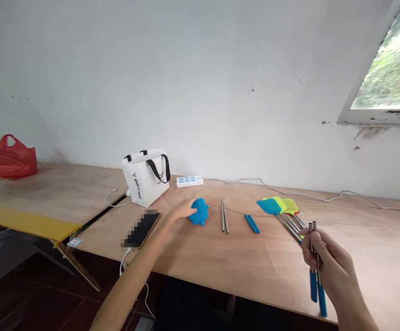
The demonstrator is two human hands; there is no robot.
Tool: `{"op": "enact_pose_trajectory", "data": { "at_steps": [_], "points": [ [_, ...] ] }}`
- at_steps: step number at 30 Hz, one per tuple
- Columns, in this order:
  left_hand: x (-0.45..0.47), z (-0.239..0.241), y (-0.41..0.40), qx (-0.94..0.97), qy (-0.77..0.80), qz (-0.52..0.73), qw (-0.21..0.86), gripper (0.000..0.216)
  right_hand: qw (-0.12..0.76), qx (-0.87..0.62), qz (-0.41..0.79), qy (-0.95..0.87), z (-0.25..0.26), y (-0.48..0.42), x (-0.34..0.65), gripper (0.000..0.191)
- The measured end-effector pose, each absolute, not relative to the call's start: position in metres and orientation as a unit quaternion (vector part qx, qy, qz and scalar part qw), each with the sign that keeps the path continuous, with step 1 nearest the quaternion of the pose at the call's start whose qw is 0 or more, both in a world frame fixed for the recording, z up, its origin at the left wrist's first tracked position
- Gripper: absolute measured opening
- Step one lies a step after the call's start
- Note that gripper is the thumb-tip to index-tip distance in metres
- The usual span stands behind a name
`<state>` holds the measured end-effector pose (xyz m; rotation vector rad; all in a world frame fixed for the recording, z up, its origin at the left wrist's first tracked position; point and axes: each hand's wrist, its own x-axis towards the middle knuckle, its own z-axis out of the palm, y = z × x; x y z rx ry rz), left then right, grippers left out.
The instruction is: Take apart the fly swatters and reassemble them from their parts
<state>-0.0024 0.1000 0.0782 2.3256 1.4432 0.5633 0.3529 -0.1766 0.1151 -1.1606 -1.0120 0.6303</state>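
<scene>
My left hand reaches across the plywood table and touches a loose blue swatter head; its fingers are closing on the head's left edge. My right hand is closed around two metal rods with blue grips, held upright above the table's front right. Two bare metal rods and two short blue grips lie side by side in the middle. Several assembled fly swatters with blue, yellow-green and orange heads lie fanned out just beyond my right hand.
A white tote bag stands at the back left, with a power strip and its cable along the wall. A phone on a charging lead lies near the front edge. A red plastic bag sits far left.
</scene>
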Motion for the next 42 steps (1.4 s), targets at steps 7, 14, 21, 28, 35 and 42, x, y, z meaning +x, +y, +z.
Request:
{"op": "enact_pose_trajectory", "data": {
  "at_steps": [7,14,21,28,35,42],
  "points": [
    [0.030,0.045,0.115,0.862,0.477,0.107,0.135,0.054,0.626,-0.535,0.263,-0.502,0.113,-0.170,0.345,0.041],
    [0.033,0.026,0.105,0.858,0.496,0.113,0.074,0.055,0.586,-0.555,0.254,-0.533,0.113,-0.164,0.332,0.048],
    [0.027,0.026,0.111,0.838,0.518,0.161,0.057,0.056,0.565,-0.559,0.264,-0.547,0.105,-0.160,0.326,0.046],
    [0.028,0.020,0.106,0.871,0.444,0.183,0.102,0.049,0.532,-0.575,0.260,-0.565,0.098,-0.155,0.321,0.044],
    [0.030,0.024,0.095,0.882,0.432,0.156,0.107,0.051,0.511,-0.578,0.256,-0.583,0.095,-0.152,0.318,0.046],
    [0.035,0.024,0.073,0.814,0.548,0.182,0.059,0.049,0.509,-0.583,0.267,-0.574,0.096,-0.154,0.318,0.046]
  ]
}}
